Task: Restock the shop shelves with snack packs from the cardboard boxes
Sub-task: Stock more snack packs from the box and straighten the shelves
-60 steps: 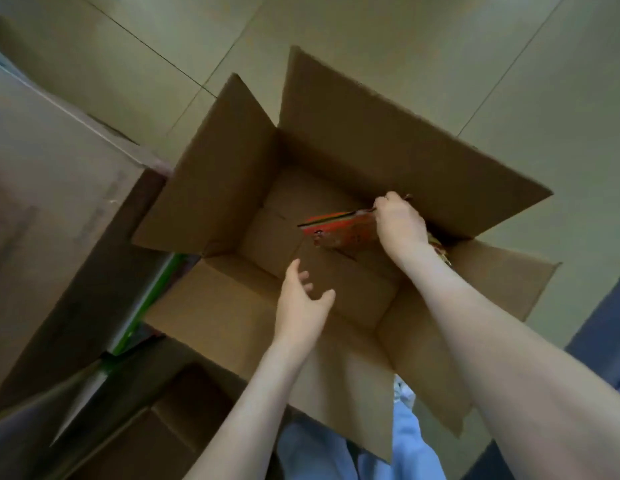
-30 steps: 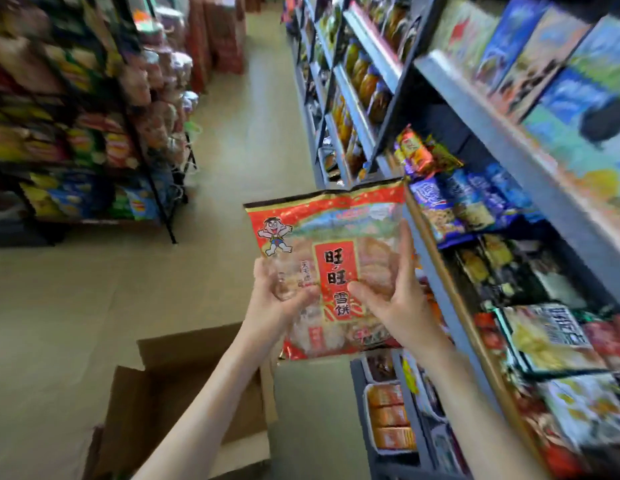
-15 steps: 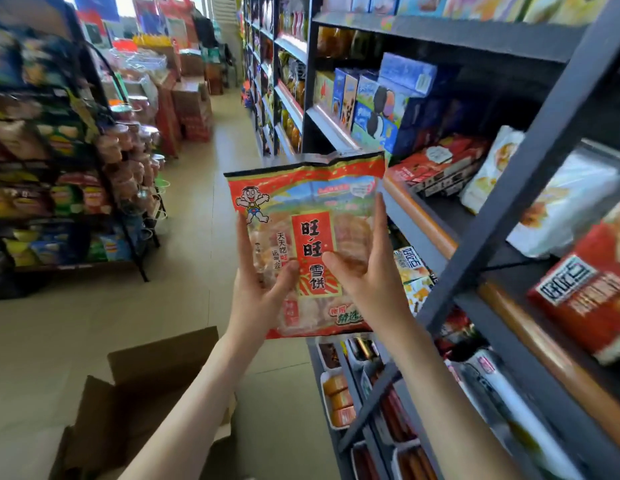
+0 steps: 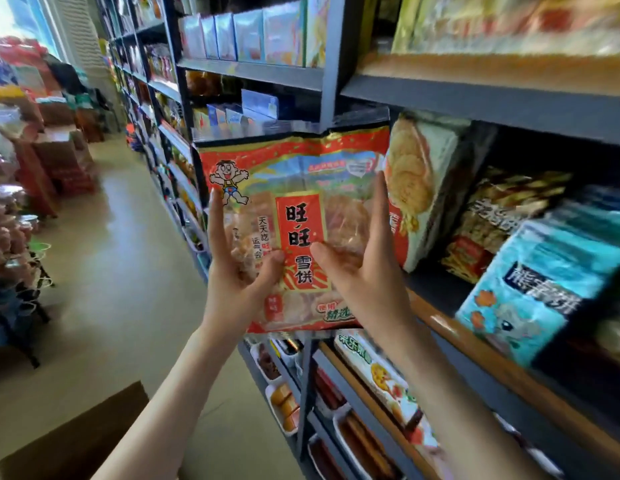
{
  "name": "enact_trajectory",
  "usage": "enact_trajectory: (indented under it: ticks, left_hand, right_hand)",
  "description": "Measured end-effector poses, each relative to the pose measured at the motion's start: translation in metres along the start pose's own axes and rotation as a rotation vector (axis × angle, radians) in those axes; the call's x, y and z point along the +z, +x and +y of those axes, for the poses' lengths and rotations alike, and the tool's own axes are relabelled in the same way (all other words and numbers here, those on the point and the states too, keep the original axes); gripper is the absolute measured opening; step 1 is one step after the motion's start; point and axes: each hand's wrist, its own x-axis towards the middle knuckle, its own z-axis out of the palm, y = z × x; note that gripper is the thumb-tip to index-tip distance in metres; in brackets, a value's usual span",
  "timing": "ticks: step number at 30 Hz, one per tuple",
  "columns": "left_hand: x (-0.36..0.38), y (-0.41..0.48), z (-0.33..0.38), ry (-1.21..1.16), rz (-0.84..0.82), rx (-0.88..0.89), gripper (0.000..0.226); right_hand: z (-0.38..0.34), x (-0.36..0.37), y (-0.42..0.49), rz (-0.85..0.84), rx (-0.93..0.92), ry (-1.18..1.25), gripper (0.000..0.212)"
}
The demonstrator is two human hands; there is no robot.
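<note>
Since half a second ago the red plastic snack pack has come up and closer to the dark metal shelf with a wooden lip. I hold it upright in the air, just beside a matching pack standing on that shelf. My left hand and right hand each pinch it, thumb on the front, fingers behind. To seat it well, I judge I should keep it upright, slide it in front of its twin with the label outward, and let go only once its base rests.
</note>
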Motion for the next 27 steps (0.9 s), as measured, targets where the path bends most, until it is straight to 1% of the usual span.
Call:
enact_trajectory:
  ticks: [3, 6, 8, 11, 14, 21, 23, 25, 26, 27]
  left_hand:
    - [0.03, -0.002, 0.016, -0.047, -0.112, 0.045, 0.088]
    - [0.051, -0.001, 0.027, -0.126, -0.204, 0.081, 0.088]
    - [0.063, 0.0, 0.028, -0.173, -0.259, 0.048, 0.091]
    - [0.086, -0.005, 0.028, -0.229, -0.375, 0.018, 0.085]
    - [0.114, -0.018, 0.045, -0.311, -0.481, -0.002, 0.081]
    - [0.168, -0.047, 0.075, -0.451, -0.73, 0.004, 0.084]
    - [0.184, -0.054, 0.088, -0.515, -0.85, 0.019, 0.089]
    - [0.194, -0.052, 0.094, -0.549, -0.933, 0.033, 0.098]
    - [0.209, -0.054, 0.101, -0.581, -0.998, 0.054, 0.103]
    - [0.219, -0.053, 0.104, -0.55, -1.018, 0.097, 0.105]
  right_hand:
    - [-0.004, -0.03, -0.015, 0.072, 0.022, -0.072, 0.096]
    - [-0.013, -0.053, -0.03, 0.149, 0.084, -0.134, 0.099]
    - [-0.017, -0.066, -0.041, 0.2, 0.121, -0.149, 0.098]
    - [-0.023, -0.088, -0.06, 0.299, 0.196, -0.224, 0.096]
    - [-0.03, -0.111, -0.082, 0.397, 0.27, -0.274, 0.097]
    - [-0.049, -0.164, -0.137, 0.598, 0.44, -0.33, 0.094]
    - [-0.057, -0.184, -0.147, 0.656, 0.469, -0.346, 0.088]
    - [-0.06, -0.201, -0.145, 0.646, 0.47, -0.34, 0.085]
    - [-0.067, -0.215, -0.152, 0.701, 0.481, -0.369, 0.085]
    - [-0.069, -0.225, -0.152, 0.726, 0.5, -0.368, 0.086]
